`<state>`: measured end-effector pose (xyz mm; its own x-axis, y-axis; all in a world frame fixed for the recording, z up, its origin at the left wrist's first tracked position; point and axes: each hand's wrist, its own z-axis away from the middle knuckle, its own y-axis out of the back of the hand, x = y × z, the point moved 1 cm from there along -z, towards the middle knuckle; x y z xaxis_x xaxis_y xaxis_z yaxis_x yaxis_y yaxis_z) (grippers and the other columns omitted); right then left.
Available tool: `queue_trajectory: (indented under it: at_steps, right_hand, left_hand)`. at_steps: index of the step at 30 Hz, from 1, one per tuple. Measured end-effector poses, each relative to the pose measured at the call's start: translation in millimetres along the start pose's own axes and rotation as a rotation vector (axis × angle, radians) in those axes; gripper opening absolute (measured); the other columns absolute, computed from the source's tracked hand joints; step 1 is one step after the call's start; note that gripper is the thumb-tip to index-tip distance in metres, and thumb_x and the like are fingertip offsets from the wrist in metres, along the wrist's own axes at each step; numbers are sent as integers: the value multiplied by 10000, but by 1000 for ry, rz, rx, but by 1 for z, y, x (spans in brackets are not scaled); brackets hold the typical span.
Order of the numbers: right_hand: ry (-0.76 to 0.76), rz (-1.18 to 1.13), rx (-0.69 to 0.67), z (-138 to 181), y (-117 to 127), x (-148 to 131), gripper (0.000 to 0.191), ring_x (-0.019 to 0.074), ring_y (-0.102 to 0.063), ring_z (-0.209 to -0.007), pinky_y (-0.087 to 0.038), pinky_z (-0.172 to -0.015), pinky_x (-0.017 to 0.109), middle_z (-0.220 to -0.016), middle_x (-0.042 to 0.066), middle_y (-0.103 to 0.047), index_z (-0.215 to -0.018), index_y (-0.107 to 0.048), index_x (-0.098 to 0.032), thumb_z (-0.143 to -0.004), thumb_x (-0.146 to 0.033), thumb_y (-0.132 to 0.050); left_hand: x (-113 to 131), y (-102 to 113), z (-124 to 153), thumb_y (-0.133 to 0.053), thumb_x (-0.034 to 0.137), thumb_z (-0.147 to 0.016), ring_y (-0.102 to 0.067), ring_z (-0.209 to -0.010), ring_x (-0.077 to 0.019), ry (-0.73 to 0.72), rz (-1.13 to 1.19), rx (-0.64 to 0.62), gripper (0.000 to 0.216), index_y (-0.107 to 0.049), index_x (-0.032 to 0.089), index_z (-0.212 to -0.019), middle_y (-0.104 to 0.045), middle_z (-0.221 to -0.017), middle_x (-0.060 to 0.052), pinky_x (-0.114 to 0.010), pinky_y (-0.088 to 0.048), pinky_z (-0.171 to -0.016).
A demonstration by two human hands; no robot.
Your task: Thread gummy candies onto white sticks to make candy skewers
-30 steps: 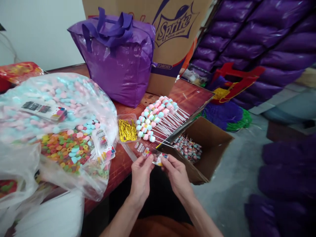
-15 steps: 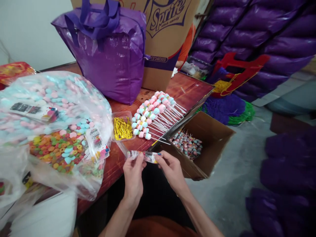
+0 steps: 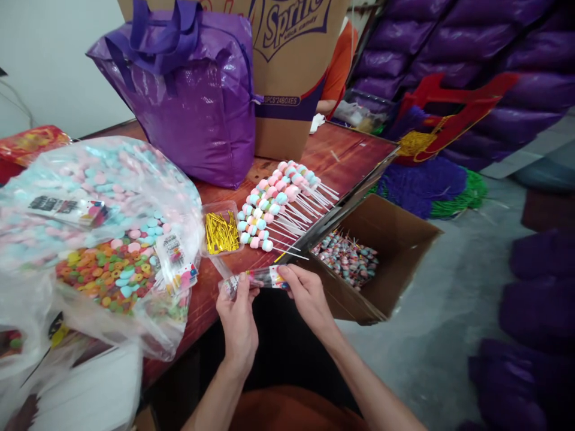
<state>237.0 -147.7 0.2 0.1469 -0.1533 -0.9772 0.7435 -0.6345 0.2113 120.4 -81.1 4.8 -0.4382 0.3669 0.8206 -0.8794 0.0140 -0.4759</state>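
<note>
Both of my hands pinch one small clear printed wrapper bag at the near edge of the wooden table. My left hand grips its left end and my right hand grips its right end, fingers closed. Just beyond lies a row of pastel marshmallow skewers with white sticks pointing right. A clear tray of gold twist ties sits to their left. Below the table's right edge stands an open cardboard box with several wrapped skewers inside.
A big clear plastic bag of pastel and multicoloured ring sweets fills the table's left. A purple tote bag and a Sprite carton stand behind. A person in an orange top is partly seen behind the carton. Purple bags are stacked at the right.
My hands have turned the wrapper bag from lying flat on the table to held lengthwise between them, and moved slightly up and left. The view shifted a little.
</note>
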Motion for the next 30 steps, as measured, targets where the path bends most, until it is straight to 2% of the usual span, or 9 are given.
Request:
queue_trajectory:
  at_steps: [3,6,8,11,16,20,23,26,30]
  right_hand:
    - [201,229,170,-13,5,-1,391,144,-493,-614,-382,-619,267,-638,-4,-542,-669,-541,-197,-1007,-378,-462]
    - [464,652,288,-31,11,5,209,206,-557,-802,-393,-765,327,-886,73,-683,-874,-661,-186,-990,-260,-503]
    - [558,882,292,-43,13,12,156,227,-546,-831,-370,-770,348,-933,88,-701,-955,-683,-184,-974,-225,-534]
    - [633,1015,240,-53,11,22,154,219,-537,-796,-358,-745,343,-837,68,-673,-929,-695,-190,-968,-189,-546]
    - [647,841,244,-45,5,27,248,191,-569,-795,-413,-724,310,-854,66,-632,-903,-698,-191,-988,-134,-473]
    - [536,476,316,-24,13,23,196,187,-602,-824,-471,-755,314,-881,63,-631,-901,-680,-190,-986,-191,-503]
    - [425,288,301,-6,26,17,150,182,-605,-809,-483,-751,316,-856,45,-637,-885,-674,-204,-966,-216,-548]
    - [365,212,287,7,35,9,132,186,-607,-817,-488,-745,320,-852,44,-642,-866,-675,-211,-951,-232,-577]
    - [408,196,280,12,40,-2,112,191,-614,-829,-492,-747,324,-859,46,-647,-877,-692,-220,-936,-218,-597]
  left_hand:
    - [7,0,-9,-843,371,-704,-674,-748,-117,22,95,57,325,-687,155,-889,-722,-885,-26,-246,-547,-694]
    - [16,6,-21,-851,301,-707,-680,-754,-108,108,175,96,304,-694,166,-930,-733,-933,-30,-226,-543,-677]
    - [19,10,-27,-847,270,-716,-676,-730,-100,145,208,117,271,-690,163,-908,-732,-905,-27,-215,-540,-660]
    - [21,14,-32,-831,254,-741,-673,-711,-100,164,235,142,231,-681,155,-886,-730,-868,-31,-212,-542,-648]
    - [22,16,-36,-808,227,-770,-670,-719,-97,136,251,187,187,-674,145,-871,-712,-818,-19,-219,-545,-670]
    - [23,18,-40,-811,256,-769,-674,-728,-102,113,249,167,199,-663,149,-849,-697,-787,-9,-234,-542,-696]
    - [22,19,-42,-834,284,-740,-679,-741,-103,103,240,150,245,-665,160,-867,-705,-806,-6,-236,-531,-713]
    - [20,17,-43,-851,329,-711,-683,-747,-104,87,213,127,296,-664,164,-869,-715,-817,-8,-242,-518,-730]
    - [17,12,-43,-883,371,-647,-682,-727,-108,64,190,123,371,-655,161,-851,-716,-798,-5,-251,-509,-725]
